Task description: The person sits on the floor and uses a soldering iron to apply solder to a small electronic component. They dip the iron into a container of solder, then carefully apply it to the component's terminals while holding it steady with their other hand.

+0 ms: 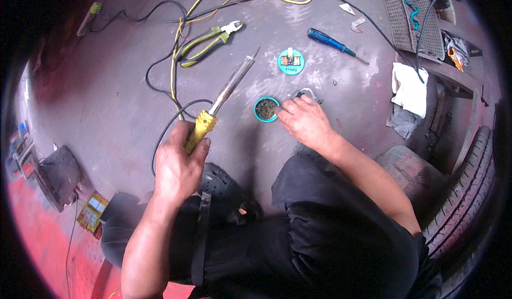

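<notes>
My left hand (181, 160) is closed round the yellow handle of a soldering iron (224, 90), its pointed metal tip angled up and forward. My right hand (304, 118) has its fingers bent down at the right rim of a small round teal tin (266, 108) holding dark, crumbly material; what they grip is hidden. A silver-grey item (314, 94) lies partly behind those fingers. A teal round lid (292, 67) with a small copper-and-white part on it sits farther forward. Pliers (192, 52) with yellow-black handles lie at the left, a blue screwdriver (328, 41) at the right.
Black and yellow cables (145, 19) cross the grey floor (117, 96). At the right are a perforated metal rack (394, 16), white cloth (409, 88) and a tyre (458, 192). A yellow printed box (93, 208) and dark equipment (58, 171) stand at the lower left, beside red flooring.
</notes>
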{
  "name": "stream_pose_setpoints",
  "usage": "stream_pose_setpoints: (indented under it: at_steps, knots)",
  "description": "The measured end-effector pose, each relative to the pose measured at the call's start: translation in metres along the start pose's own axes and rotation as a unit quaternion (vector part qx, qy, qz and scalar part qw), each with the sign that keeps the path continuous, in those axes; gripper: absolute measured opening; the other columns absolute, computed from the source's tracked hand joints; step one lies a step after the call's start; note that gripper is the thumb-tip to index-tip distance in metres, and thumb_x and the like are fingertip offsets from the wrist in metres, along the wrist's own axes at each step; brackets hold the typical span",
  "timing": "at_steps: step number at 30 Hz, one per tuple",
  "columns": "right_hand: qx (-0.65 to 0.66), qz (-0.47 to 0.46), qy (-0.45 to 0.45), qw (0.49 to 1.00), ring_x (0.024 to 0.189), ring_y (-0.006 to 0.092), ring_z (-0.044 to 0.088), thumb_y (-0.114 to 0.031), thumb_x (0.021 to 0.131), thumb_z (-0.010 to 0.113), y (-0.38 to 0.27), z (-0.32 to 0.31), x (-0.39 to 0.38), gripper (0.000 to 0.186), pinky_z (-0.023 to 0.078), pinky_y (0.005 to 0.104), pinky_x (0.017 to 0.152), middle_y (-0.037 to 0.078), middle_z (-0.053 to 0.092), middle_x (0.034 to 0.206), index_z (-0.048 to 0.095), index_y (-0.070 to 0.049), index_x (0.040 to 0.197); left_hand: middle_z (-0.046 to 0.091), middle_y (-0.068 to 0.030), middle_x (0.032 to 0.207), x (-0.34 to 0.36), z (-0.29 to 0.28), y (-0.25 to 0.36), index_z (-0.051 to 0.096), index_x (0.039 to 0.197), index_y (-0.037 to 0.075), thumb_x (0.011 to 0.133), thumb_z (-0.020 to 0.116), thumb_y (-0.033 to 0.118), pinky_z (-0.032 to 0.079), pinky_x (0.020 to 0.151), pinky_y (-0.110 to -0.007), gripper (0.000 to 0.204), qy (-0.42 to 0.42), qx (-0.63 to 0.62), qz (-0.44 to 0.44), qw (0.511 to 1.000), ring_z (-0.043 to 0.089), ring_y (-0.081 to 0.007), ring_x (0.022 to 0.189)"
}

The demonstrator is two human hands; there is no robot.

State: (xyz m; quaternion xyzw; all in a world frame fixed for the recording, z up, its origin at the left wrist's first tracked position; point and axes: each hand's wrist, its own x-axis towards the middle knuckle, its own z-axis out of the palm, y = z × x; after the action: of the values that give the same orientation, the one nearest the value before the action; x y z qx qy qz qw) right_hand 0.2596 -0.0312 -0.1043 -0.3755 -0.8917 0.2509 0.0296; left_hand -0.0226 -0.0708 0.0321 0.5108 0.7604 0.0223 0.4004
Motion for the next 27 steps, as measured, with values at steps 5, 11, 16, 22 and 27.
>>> stream_pose_setpoints:
  at_steps: [5, 11, 16, 22, 27]
  knots:
    - [0.251, 0.287, 0.164, 0.910, 0.095, 0.0355, 0.067, -0.020, 0.096, 0.064, 0.019, 0.008, 0.012, 0.021, 0.052, 0.0441, 0.083, 0.017, 0.067, 0.105, 0.068, -0.001, 0.105, 0.066, -0.0255, 0.085, -0.002, 0.013, -0.003, 0.057, 0.106, -0.001, 0.092, 0.070, 0.020, 0.051, 0.075, -0.048, 0.028, -0.024, 0.003, 0.019, 1.000, 0.067, -0.0441, 0.084]
    - [0.256, 0.330, 0.186, 0.889, 0.096, 0.0386, 0.066, -0.021, 0.098, 0.063, 0.056, 0.003, 0.017, 0.024, 0.052, 0.0439, 0.084, 0.021, 0.066, 0.110, 0.067, 0.000, 0.109, 0.065, -0.0234, 0.080, 0.005, 0.024, 0.004, 0.059, 0.103, -0.002, 0.092, 0.071, 0.027, 0.050, 0.070, -0.046, 0.033, -0.088, 0.040, -0.010, 0.995, 0.066, -0.0384, 0.076]
    - [0.281, 0.338, 0.151, 0.885, 0.097, 0.0380, 0.067, -0.021, 0.097, 0.064, 0.066, 0.002, 0.027, 0.024, 0.052, 0.0438, 0.087, 0.021, 0.067, 0.109, 0.068, 0.000, 0.108, 0.066, -0.0266, 0.079, 0.015, 0.027, 0.009, 0.056, 0.101, -0.001, 0.094, 0.070, 0.029, 0.051, 0.072, -0.052, 0.033, -0.067, 0.047, 0.003, 0.997, 0.067, -0.0475, 0.082]
    - [0.333, 0.341, 0.157, 0.865, 0.091, 0.0324, 0.069, -0.021, 0.097, 0.064, 0.054, 0.012, 0.035, 0.024, 0.052, 0.0429, 0.082, 0.020, 0.071, 0.101, 0.068, 0.001, 0.107, 0.066, -0.0274, 0.080, 0.026, 0.027, 0.005, 0.057, 0.102, -0.001, 0.093, 0.071, 0.030, 0.051, 0.072, -0.052, 0.034, -0.026, 0.045, 0.007, 0.999, 0.067, -0.0481, 0.083]
    - [0.382, 0.383, 0.131, 0.831, 0.082, 0.0264, 0.069, -0.021, 0.099, 0.062, 0.034, -0.006, 0.035, 0.023, 0.052, 0.0402, 0.076, 0.017, 0.072, 0.094, 0.068, 0.000, 0.108, 0.066, -0.0237, 0.083, 0.032, 0.030, 0.002, 0.061, 0.106, -0.003, 0.092, 0.071, 0.029, 0.050, 0.072, -0.046, 0.037, -0.030, 0.059, -0.010, 0.998, 0.067, -0.0380, 0.078]
